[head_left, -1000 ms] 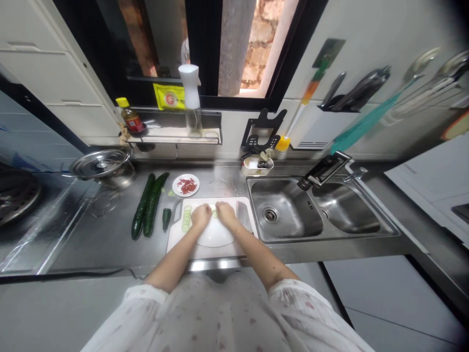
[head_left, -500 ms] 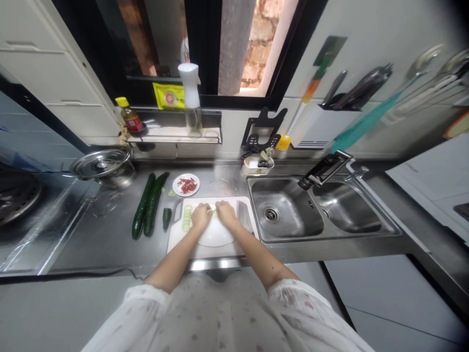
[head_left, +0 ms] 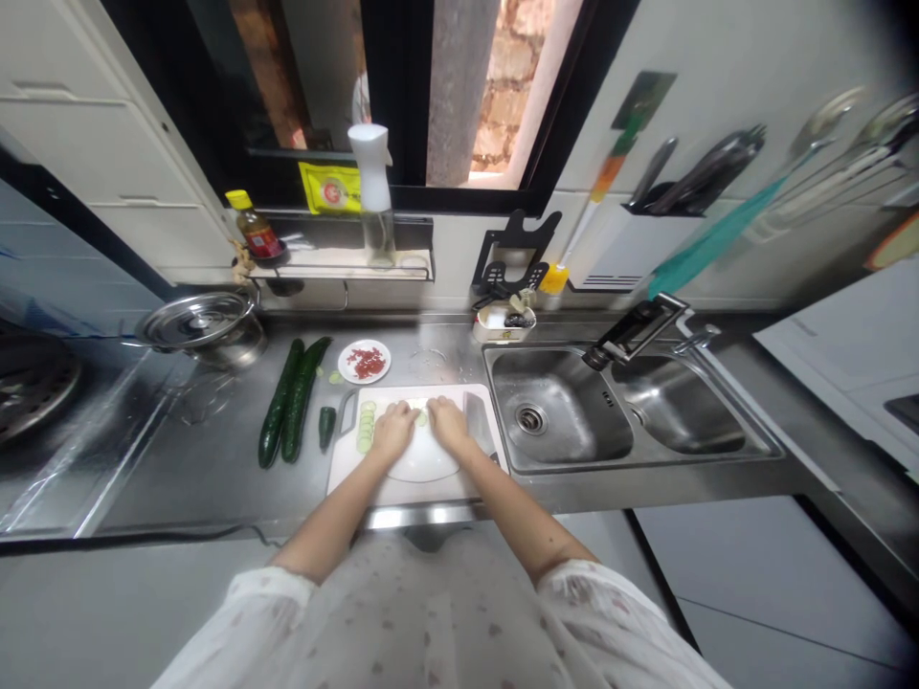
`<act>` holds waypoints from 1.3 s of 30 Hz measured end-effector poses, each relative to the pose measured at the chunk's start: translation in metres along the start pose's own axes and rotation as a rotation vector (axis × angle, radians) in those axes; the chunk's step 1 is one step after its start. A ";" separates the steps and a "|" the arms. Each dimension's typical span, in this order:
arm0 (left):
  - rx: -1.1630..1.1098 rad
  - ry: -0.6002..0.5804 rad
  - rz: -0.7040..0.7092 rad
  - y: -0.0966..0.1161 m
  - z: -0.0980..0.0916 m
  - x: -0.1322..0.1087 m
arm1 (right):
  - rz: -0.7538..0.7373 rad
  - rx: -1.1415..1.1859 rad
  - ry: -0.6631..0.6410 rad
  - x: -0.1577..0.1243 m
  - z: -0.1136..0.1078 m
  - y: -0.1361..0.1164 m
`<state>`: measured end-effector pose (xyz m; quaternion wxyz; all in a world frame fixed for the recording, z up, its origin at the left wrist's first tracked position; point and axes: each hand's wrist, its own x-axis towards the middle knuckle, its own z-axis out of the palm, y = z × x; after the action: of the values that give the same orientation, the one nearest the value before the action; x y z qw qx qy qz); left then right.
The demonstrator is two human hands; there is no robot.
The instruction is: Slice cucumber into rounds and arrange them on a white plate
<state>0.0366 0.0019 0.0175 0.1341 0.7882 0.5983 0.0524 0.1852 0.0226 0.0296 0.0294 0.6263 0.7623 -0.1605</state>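
Note:
A white plate (head_left: pixel 422 461) rests on the white cutting board (head_left: pixel 423 495) in front of me. Over its far part my left hand (head_left: pixel 395 429) and my right hand (head_left: pixel 447 424) work close together, fingers curled inward. Pale cucumber slices (head_left: pixel 422 417) show between the fingertips, and both hands pinch at them; the exact grip is partly hidden. Left of my left hand, a row of overlapping cucumber slices (head_left: pixel 366 427) lies on the board. A knife (head_left: pixel 475 417) with a wide blade lies on the board, right of my right hand.
Two whole cucumbers (head_left: pixel 291 402) and a cucumber stub (head_left: pixel 326 428) lie on the steel counter at left. Behind the board stands a small plate (head_left: pixel 346 367) of chopped red pieces. A lidded pot (head_left: pixel 205 325) is further left; a double sink (head_left: pixel 567 450) borders the board's right side.
Both hands have shifted slightly over the plate's far part, and the left fingers have turned a little inward. The row of slices and everything else stay put.

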 end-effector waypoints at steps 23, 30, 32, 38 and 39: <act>0.089 -0.088 0.030 -0.003 0.003 0.002 | -0.025 0.017 -0.045 -0.009 0.016 0.000; 0.082 -0.087 0.036 -0.003 0.002 0.001 | -0.032 -0.008 -0.026 -0.015 0.016 -0.004; 0.071 -0.096 0.027 -0.003 0.001 0.002 | -0.039 -0.012 -0.030 -0.016 0.017 -0.005; 0.075 -0.096 0.027 -0.003 -0.001 0.002 | -0.035 0.001 -0.024 -0.019 0.016 -0.005; 0.080 -0.089 0.032 -0.003 0.000 0.002 | -0.034 0.003 -0.015 -0.020 0.016 -0.005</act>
<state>0.0343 0.0044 0.0167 0.1282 0.8040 0.5807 -0.0048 0.1825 -0.0015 0.0199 0.0312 0.6122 0.7723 -0.1669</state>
